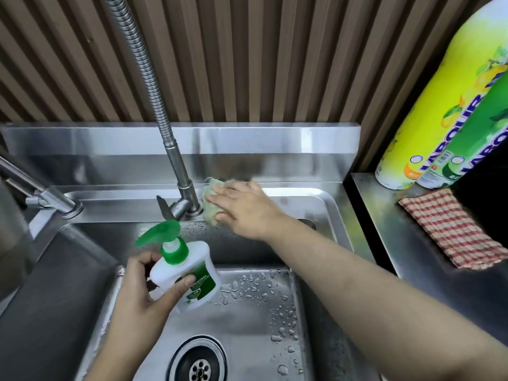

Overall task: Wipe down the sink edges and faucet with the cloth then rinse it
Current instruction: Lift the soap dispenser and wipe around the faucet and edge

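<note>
Brown slatted wall point(247, 64) at 12 o'clock, steel sink point(302, 193) below it. On the back rim, just at 3 o'clock of the faucet point(178, 169) base: a pale green cloth point(210, 215), crumpled and thin, its edges soft with blur. Pressed flat onto the rim by the right hand point(242, 207), fingers point(220, 198) straight and close together, pointing toward 9 o'clock, tips almost at the faucet base. Cloth showing past the fingertips at 9 o'clock and at 11 o'clock, and below the thumb at 6 o'clock; the rest hidden under the palm. Touching the faucet base or merely beside it: cannot tell.

At 7 o'clock of the frame, the left hand point(148, 292), fingers curled round a white soap bottle point(189, 270) with a green pump head and green label, held tilted over the basin, nozzle toward 10 o'clock. Water droplets point(275, 298) across the basin floor at 3 o'clock of the bottle; drain point(199, 364) at 6 o'clock.

At 3 o'clock of the sink, a steel table point(384, 215) carrying a red-and-white checked towel point(450, 229) lying flat, with a yellow bottle point(439, 105) and a green bottle point(472, 149) standing at 12 o'clock of it. At 9 o'clock, a second tap point(41, 193).
</note>
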A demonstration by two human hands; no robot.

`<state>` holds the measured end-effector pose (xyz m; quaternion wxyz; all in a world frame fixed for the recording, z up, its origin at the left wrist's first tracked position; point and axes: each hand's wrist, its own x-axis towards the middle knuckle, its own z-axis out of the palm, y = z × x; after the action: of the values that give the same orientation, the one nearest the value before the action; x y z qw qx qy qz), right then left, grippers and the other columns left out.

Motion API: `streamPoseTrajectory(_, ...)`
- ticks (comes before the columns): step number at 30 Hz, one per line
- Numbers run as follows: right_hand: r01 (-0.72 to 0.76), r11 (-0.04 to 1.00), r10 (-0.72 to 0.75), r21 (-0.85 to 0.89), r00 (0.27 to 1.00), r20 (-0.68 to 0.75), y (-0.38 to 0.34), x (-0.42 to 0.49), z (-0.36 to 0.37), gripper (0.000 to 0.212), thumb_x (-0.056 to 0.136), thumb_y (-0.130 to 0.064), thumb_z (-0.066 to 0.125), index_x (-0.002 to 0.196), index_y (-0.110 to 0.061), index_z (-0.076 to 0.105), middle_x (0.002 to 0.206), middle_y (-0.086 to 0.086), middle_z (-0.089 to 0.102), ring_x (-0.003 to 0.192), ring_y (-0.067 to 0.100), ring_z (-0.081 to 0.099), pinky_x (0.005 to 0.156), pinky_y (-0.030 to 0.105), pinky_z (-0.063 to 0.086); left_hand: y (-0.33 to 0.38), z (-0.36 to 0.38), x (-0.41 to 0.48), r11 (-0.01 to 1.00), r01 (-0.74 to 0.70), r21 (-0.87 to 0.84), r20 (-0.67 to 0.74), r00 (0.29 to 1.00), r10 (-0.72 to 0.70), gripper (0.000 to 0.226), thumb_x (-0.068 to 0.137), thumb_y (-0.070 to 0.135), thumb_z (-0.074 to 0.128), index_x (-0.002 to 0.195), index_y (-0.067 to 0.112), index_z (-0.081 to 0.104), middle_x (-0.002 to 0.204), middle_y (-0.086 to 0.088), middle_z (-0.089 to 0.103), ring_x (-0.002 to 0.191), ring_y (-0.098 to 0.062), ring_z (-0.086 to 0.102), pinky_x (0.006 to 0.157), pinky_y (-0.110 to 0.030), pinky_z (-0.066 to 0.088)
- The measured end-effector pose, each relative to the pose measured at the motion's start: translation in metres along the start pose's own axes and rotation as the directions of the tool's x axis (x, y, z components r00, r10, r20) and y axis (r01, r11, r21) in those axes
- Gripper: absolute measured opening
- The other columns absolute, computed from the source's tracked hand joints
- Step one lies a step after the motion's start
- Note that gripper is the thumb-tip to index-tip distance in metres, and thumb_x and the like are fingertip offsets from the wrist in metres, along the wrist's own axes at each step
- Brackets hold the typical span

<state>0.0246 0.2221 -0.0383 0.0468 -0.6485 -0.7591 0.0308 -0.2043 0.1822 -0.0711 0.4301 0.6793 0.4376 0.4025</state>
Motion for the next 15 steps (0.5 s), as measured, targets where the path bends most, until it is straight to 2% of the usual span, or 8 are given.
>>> streamPoseTrajectory(2, -0.002, 1.0, 0.002, 0.021, 1.0, 0.006, -0.015, 0.019, 0.0, 0.052, 0.097, -0.032, 0.04, 0.146, -0.026, 0.026, 0.157, -0.004, 0.02, 0.141, 0.016, 0.017, 0.109, 0.037, 0.013, 0.002, -0.003, -0.001, 1.0, 0.005, 0.01, -0.012, 1.0, -0.005, 0.045, 0.059, 0.025, 0.075, 0.086, 0.05, 0.049, 0.096, 0.011, 0.06, 0.088, -0.01, 0.06, 0.076, -0.029, 0.049)
streamPoseTrajectory(3, -0.015, 1.0, 0.015, 0.02, 1.0, -0.001, -0.017, 0.022, 0.001, 0.053, 0.097, -0.03, 0.041, 0.147, -0.026, 0.025, 0.157, -0.004, 0.019, 0.142, 0.016, 0.016, 0.11, 0.037, 0.013, 0.002, -0.005, -0.001, 1.0, -0.001, 0.021, -0.015, 1.0, 0.001, 0.044, 0.059, 0.026, 0.073, 0.086, 0.05, 0.049, 0.096, 0.009, 0.06, 0.089, -0.012, 0.059, 0.075, -0.028, 0.049)
streamPoseTrajectory(6, -0.034, 0.997, 0.032, -0.062, 0.999, -0.033, -0.012, 0.011, 0.006, 0.051, 0.1, -0.033, 0.032, 0.148, -0.026, 0.019, 0.158, -0.002, 0.018, 0.143, 0.017, 0.017, 0.11, 0.038, 0.013, 0.005, -0.002, -0.001, 0.999, -0.023, 0.041, -0.009, 1.0, 0.024, 0.043, 0.059, 0.027, 0.073, 0.087, 0.049, 0.049, 0.095, 0.018, 0.06, 0.085, -0.004, 0.058, 0.069, -0.015, 0.047)
streamPoseTrajectory(8, -0.085, 0.987, 0.076, -0.14, 0.995, -0.069, -0.002, -0.005, 0.006, 0.05, 0.101, -0.036, 0.026, 0.148, -0.027, 0.017, 0.157, -0.002, 0.021, 0.139, 0.02, 0.022, 0.106, 0.04, 0.016, 0.006, 0.004, 0.0, 0.998, -0.034, 0.045, -0.001, 0.999, 0.034, 0.042, 0.063, 0.023, 0.074, 0.087, 0.047, 0.049, 0.094, 0.016, 0.061, 0.082, 0.001, 0.057, 0.066, -0.011, 0.046)
streamPoseTrajectory(12, -0.33, 0.935, 0.325, -0.13, 0.944, -0.057, 0.05, -0.066, 0.001, 0.048, 0.1, -0.039, 0.024, 0.147, -0.034, 0.017, 0.155, -0.007, 0.024, 0.13, 0.022, 0.029, 0.1, 0.044, 0.02, 0.009, 0.02, 0.003, 0.998, -0.044, 0.048, 0.041, 0.998, 0.043, 0.048, 0.065, 0.012, 0.082, 0.091, 0.033, 0.048, 0.092, 0.018, 0.061, 0.078, 0.003, 0.058, 0.063, -0.006, 0.045)
streamPoseTrajectory(15, -0.522, 0.845, 0.515, -0.118, 0.853, -0.086, 0.078, -0.106, -0.005, 0.047, 0.099, -0.041, 0.026, 0.145, -0.036, 0.021, 0.154, -0.009, 0.026, 0.127, 0.022, 0.031, 0.096, 0.042, 0.024, 0.012, 0.029, 0.003, 0.998, -0.04, 0.051, 0.066, 0.997, 0.036, 0.048, 0.057, 0.036, 0.08, 0.092, 0.04, 0.047, 0.096, 0.011, 0.061, 0.081, -0.008, 0.06, 0.064, -0.009, 0.045)
